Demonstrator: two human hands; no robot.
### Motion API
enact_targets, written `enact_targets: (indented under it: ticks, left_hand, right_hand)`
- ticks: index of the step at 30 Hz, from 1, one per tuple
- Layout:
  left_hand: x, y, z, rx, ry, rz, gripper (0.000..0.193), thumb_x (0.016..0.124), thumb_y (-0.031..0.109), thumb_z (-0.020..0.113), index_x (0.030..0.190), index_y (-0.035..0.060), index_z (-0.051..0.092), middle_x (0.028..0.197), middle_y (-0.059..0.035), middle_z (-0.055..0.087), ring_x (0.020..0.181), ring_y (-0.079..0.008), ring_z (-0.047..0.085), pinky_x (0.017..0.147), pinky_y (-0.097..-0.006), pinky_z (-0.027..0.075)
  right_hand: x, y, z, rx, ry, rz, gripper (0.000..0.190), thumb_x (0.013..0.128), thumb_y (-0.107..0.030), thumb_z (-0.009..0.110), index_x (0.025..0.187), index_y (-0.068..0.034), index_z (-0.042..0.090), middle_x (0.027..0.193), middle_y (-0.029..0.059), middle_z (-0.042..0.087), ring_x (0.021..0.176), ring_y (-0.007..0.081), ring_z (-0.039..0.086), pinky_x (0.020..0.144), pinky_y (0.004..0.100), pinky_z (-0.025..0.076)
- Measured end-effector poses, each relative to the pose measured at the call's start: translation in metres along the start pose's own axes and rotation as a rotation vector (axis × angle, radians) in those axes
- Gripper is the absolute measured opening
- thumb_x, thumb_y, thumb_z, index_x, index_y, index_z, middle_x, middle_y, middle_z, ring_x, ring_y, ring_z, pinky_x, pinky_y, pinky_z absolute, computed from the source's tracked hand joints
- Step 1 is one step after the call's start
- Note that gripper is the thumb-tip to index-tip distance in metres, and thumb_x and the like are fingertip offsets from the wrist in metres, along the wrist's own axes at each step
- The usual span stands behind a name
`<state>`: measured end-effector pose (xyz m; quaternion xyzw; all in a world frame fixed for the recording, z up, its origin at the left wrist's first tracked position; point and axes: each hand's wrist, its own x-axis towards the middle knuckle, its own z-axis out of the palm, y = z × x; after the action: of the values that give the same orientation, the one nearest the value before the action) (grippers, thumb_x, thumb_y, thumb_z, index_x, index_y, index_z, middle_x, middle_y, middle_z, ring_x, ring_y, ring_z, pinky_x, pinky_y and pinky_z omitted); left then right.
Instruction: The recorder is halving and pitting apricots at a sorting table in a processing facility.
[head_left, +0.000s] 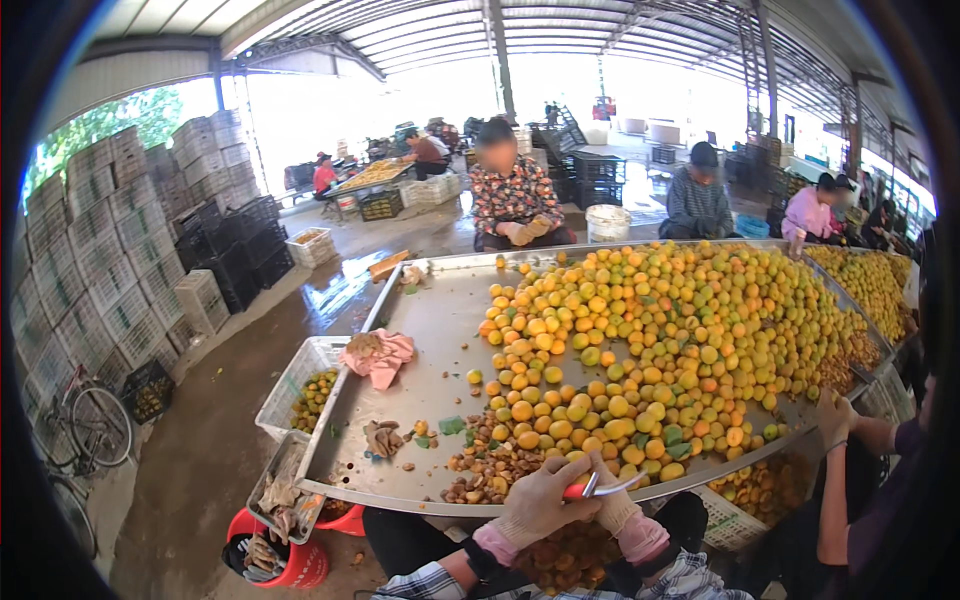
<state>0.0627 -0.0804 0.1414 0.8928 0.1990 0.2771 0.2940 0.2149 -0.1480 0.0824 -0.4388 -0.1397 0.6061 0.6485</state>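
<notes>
My left hand (541, 501), in a light work glove, is close against my right at the near edge of a metal sorting table (442, 300). It seems to grip a small tool (589, 487) with a red part and a curved pale metal blade. The other gloved hand, my right (611, 499), is partly hidden behind the tool and fingers; what it holds cannot be made out. A large heap of yellow-orange apricot-like fruit (660, 300) covers the table's middle and right. Brown pits (480, 480) lie just left of my hands. Halved fruit (566, 555) is below them.
A pink cloth (379, 356) and crumpled brown glove (384, 439) lie on the table. White crate (281, 397) of fruit, metal tray (304, 517) and red bucket (307, 559) stand left. A co-worker's hands (832, 420) are at right; a person (514, 195) sits opposite.
</notes>
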Motion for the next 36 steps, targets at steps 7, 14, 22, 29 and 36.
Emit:
enact_targets:
  ticks: [7, 14, 22, 29, 36]
  left_hand:
    - [-0.011, -0.024, -0.002, 0.054, -0.092, 0.209, 0.072, 0.076, 0.038, 0.081, 0.139, 0.0128, 0.054, 0.119, -0.0095, 0.063, 0.086, -0.0356, 0.068, 0.072, -0.0427, 0.056]
    - [-0.013, -0.024, 0.000, 0.071, -0.158, 0.149, 0.064, 0.078, 0.038, 0.079, 0.131, 0.0123, 0.056, 0.114, -0.0120, 0.065, 0.087, -0.0361, 0.069, 0.072, -0.0428, 0.056]
    - [-0.013, -0.022, 0.015, -0.005, -0.050, 0.082, 0.062, 0.076, 0.033, 0.081, 0.130, 0.0140, 0.058, 0.115, -0.0112, 0.065, 0.091, -0.0346, 0.069, 0.075, -0.0427, 0.057]
    - [-0.019, -0.019, 0.025, 0.012, -0.043, 0.093, 0.062, 0.074, 0.034, 0.082, 0.127, 0.0139, 0.059, 0.110, -0.0107, 0.066, 0.089, -0.0340, 0.069, 0.070, -0.0424, 0.057]
    - [-0.012, -0.038, 0.017, 0.034, -0.222, 0.267, 0.053, 0.075, 0.038, 0.079, 0.115, 0.0121, 0.057, 0.106, -0.0110, 0.066, 0.086, -0.0350, 0.068, 0.067, -0.0447, 0.054]
  right_hand:
    - [-0.015, 0.013, -0.015, -0.991, -0.271, -0.620, 0.054, 0.104, -0.030, 0.053, 0.145, 0.001, 0.040, 0.133, 0.0153, 0.057, 0.121, 0.0234, 0.059, 0.104, 0.0342, 0.049]
    - [-0.013, 0.015, -0.028, -1.055, -0.290, -0.547, 0.055, 0.099, -0.017, 0.062, 0.145, 0.003, 0.038, 0.133, 0.0187, 0.056, 0.125, 0.0260, 0.055, 0.105, 0.0350, 0.046]
    - [-0.018, 0.012, -0.002, 0.046, -0.087, 0.010, 0.053, 0.107, -0.052, 0.042, 0.127, -0.006, 0.060, 0.108, 0.0070, 0.069, 0.098, 0.0151, 0.067, 0.083, 0.0275, 0.058]
    - [-0.011, 0.026, -0.038, -0.294, -0.076, -0.069, 0.053, 0.105, -0.035, 0.053, 0.144, 0.000, 0.045, 0.130, 0.0156, 0.061, 0.120, 0.0221, 0.061, 0.102, 0.0315, 0.049]
    - [-0.012, 0.028, -0.062, -0.979, -0.315, -0.412, 0.081, 0.091, -0.014, 0.074, 0.153, 0.002, 0.025, 0.137, 0.0200, 0.053, 0.128, 0.0277, 0.055, 0.106, 0.0359, 0.045]
